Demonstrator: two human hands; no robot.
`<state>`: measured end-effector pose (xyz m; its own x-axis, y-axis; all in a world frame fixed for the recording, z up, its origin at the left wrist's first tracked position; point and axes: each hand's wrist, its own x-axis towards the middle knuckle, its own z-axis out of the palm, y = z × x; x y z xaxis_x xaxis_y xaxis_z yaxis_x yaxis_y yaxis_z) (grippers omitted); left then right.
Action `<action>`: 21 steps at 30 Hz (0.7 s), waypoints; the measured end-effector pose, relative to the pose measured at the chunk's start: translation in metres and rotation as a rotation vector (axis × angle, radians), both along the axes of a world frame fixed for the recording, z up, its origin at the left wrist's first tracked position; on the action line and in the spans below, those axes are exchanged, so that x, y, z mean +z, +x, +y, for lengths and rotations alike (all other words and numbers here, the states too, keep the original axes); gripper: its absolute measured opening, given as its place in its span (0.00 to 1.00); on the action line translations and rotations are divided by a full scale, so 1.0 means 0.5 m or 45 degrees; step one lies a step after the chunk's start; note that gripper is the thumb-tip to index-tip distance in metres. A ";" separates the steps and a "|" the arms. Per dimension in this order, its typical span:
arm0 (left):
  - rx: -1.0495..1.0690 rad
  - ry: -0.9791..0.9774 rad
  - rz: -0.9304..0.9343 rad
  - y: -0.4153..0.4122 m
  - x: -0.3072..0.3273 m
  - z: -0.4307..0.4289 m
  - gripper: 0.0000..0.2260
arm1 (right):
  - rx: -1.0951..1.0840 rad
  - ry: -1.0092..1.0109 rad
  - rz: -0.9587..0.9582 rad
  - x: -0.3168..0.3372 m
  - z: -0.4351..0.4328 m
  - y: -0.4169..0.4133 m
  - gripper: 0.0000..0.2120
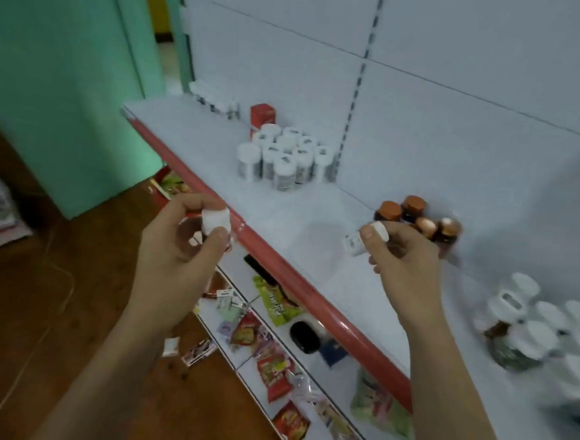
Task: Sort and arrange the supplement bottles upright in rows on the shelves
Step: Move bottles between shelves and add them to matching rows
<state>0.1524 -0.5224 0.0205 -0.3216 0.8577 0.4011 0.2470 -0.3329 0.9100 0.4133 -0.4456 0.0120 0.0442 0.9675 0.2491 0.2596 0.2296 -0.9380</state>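
Gripping a white-capped bottle (pixel 215 219) in the curled left hand (pixel 177 246) at the edge of the shelf (pixel 313 256) and a tilted second bottle (pixel 361 241) in the right hand (pixel 404 258) above it, a person appears mid-sort, with both likely next to be stood upright beside the matching group (pixel 286 157).

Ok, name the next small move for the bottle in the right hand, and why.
Probably stand the small white bottle held tilted in the right hand upright beside the central cluster of white-capped bottles: it looks alike, and bare white shelf lies before that cluster.
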 end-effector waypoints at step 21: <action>0.736 -0.183 -0.126 -0.716 -0.050 0.403 0.09 | 0.624 -0.118 -0.350 -0.045 0.573 -0.884 0.10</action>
